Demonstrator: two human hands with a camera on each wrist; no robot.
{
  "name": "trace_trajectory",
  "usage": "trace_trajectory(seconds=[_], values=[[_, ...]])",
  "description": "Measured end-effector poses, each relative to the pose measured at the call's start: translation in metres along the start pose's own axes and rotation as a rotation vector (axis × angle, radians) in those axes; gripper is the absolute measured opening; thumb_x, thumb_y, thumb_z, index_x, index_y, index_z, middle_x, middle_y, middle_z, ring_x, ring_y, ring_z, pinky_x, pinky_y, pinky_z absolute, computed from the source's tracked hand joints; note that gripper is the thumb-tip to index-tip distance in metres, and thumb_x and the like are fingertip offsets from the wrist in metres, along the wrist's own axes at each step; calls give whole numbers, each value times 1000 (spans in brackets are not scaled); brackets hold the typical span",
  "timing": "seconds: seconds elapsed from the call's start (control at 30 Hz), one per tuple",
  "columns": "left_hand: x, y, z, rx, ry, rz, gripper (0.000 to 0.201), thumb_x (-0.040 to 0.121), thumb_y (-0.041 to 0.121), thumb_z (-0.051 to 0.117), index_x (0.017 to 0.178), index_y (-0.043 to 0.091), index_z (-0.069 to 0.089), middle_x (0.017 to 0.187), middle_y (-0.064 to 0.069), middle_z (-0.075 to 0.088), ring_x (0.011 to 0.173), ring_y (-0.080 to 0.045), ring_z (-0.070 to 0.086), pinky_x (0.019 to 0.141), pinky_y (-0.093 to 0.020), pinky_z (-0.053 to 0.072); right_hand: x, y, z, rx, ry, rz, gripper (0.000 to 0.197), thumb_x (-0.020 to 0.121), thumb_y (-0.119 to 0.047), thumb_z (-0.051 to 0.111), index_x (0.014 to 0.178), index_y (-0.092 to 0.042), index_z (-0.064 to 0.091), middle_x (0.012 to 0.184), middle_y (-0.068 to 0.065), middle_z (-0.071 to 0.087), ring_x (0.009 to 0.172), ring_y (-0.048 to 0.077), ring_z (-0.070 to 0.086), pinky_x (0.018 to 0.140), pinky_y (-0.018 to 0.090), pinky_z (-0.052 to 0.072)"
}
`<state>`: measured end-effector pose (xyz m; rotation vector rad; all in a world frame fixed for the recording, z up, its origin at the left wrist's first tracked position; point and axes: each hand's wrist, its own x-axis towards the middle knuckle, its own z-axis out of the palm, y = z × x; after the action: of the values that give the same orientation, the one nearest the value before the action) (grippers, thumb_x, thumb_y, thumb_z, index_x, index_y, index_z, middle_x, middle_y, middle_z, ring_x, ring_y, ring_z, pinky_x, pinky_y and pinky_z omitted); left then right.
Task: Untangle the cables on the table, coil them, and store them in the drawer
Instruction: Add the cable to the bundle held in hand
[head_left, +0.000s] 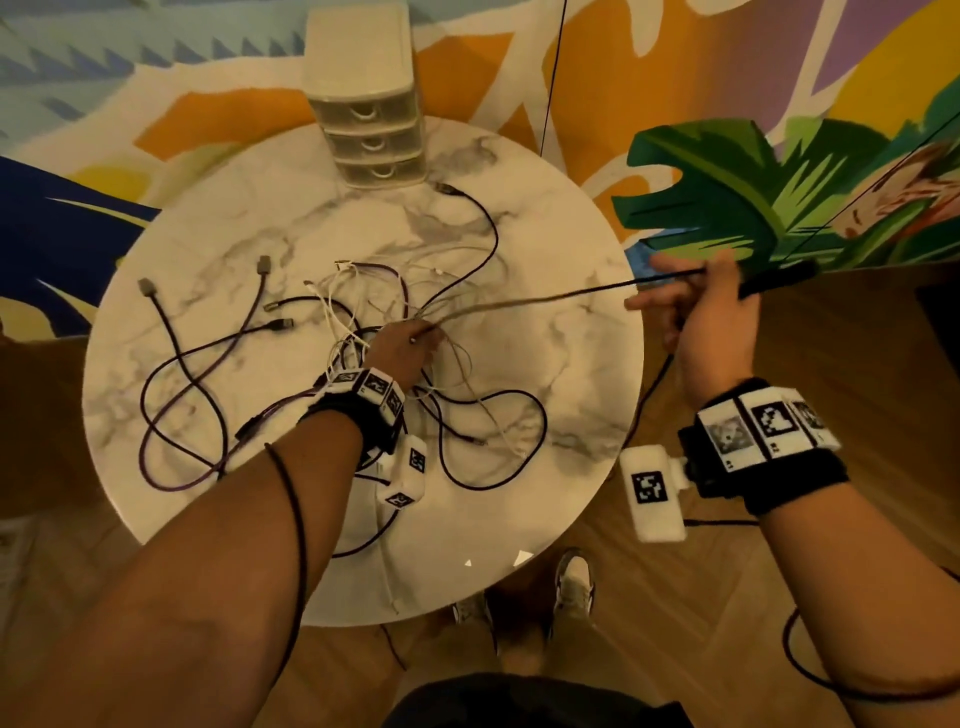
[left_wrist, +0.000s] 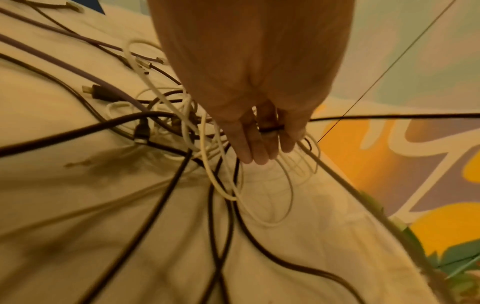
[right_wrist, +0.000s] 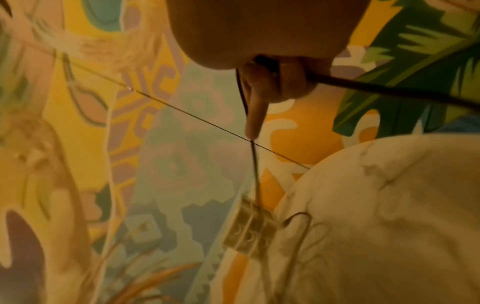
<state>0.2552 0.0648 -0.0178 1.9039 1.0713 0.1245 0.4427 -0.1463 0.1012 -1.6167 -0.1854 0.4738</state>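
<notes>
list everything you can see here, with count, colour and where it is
table: one, round white marble, centre
drawer unit: one, cream, three drawers, all shut, far edge of table
tangled cables: several, count unclear, white, purple and black, mid table
black cable: one, pulled taut from the tangle out to the right
rug: one, multicoloured, under table
shoes: two, pale, near table edge
wrist cameras: two, white
left hand: on the tangle, black cable across its fingers
right hand: raised, grip on black cable

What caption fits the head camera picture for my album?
Right hand pulls a black cable taut from the tangled pile that the left hand holds down on the round marble table.
</notes>
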Motion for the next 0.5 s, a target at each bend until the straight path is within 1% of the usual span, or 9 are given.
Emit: trace_trajectory(seconds=[0.03, 0.1, 0.13, 0.17, 0.23, 0.3, 0.4, 0.43, 0.5], values=[[-1, 3, -2, -71, 57, -23, 20, 95, 22, 51, 82, 15, 65, 73, -1, 62, 69, -23, 61, 67, -29, 43, -3, 10, -2, -98, -63, 51, 63, 102, -43, 23, 94, 2, 67, 75, 21, 68, 45, 19, 54, 36, 16, 28], [-7, 12, -4, -140, 162, -1, 21, 95, 19, 49, 85, 13, 66, 74, -6, 62, 69, -23, 60, 68, -32, 47, -17, 31, 2, -276, -273, 111, 67, 99, -52, 23, 72, -13, 71, 69, 24, 67, 53, 36, 55, 39, 16, 31], [-12, 16, -4, -93, 191, 48, 22, 96, 21, 49, 92, 10, 67, 82, -9, 65, 76, -25, 61, 72, -34, 49, -25, 39, 9, -350, -388, 120, 69, 98, -54, 24, 66, -15, 71, 64, 22, 67, 54, 35, 57, 45, 17, 34], [-19, 21, -2, -9, 206, 111, 24, 96, 23, 49, 99, 8, 68, 93, -10, 66, 85, -27, 61, 78, -35, 49, -30, 45, 20, -410, -480, 130, 69, 97, -56, 25, 66, -15, 71, 59, 19, 66, 54, 27, 58, 53, 20, 36], [-30, 27, 6, 155, 194, 238, 26, 97, 26, 49, 107, 9, 66, 105, -11, 65, 97, -27, 59, 85, -33, 44, -33, 51, 53, -456, -572, 167, 66, 96, -57, 27, 78, -13, 73, 51, 11, 63, 50, 12, 57, 62, 26, 38], [-39, 28, 15, 219, 181, 368, 24, 96, 23, 51, 106, 9, 66, 101, -10, 64, 93, -26, 58, 79, -28, 40, -29, 51, 86, -445, -584, 226, 62, 96, -56, 29, 86, -10, 70, 51, 10, 63, 40, 5, 53, 58, 25, 37], [-51, 25, 25, 205, 180, 513, 20, 92, 13, 54, 107, 9, 66, 93, -7, 61, 81, -19, 55, 70, -19, 32, -20, 54, 112, -409, -491, 327, 55, 98, -42, 35, 69, -6, 63, 54, 13, 60, 28, 7, 41, 39, 22, 32], [-54, 22, 26, 208, 172, 540, 21, 91, 11, 55, 110, 10, 65, 93, -6, 61, 80, -17, 54, 69, -20, 34, -17, 57, 114, -398, -469, 352, 52, 98, -36, 36, 64, -6, 62, 52, 12, 59, 29, 8, 41, 36, 20, 32], [-54, 15, 29, 233, 134, 522, 22, 91, 12, 54, 111, 11, 64, 96, -5, 62, 81, -17, 55, 70, -25, 41, -14, 61, 115, -394, -460, 348, 49, 97, -27, 35, 67, -2, 64, 49, 11, 57, 32, 8, 44, 36, 15, 32]])
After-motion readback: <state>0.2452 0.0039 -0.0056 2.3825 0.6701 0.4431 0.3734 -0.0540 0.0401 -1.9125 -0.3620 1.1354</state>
